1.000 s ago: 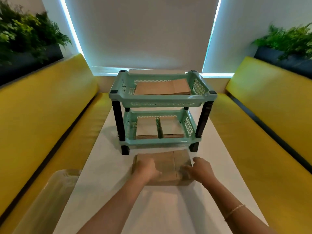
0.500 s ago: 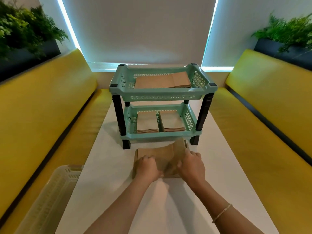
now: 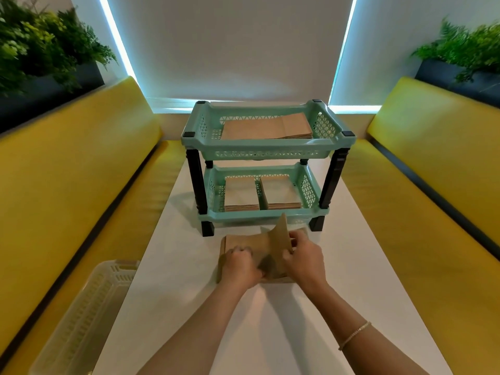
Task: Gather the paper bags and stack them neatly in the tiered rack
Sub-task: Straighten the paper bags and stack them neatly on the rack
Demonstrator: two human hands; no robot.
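Right hand (image 3: pixel 304 257) has its fingers pinched on the near-right edge of the top paper bag (image 3: pixel 266 246) and is peeling it up, so that end of the bag now curls upright. Half a second back it was barely lifted, and a second ago the whole pile was lying flat under both hands. Left hand (image 3: pixel 239 266) is curled with its knuckles down on the left end of the pile of bags (image 3: pixel 224 249), gripping or pinning it, can't say which exactly.

The pile sits on the white table (image 3: pixel 351 266), just in front of the green rack (image 3: pixel 259 147). The top tier already holds a flat stack, and the bottom tier has two stacks side by side.

Looks to me like one bag is getting separated for the rack, so several more are left.
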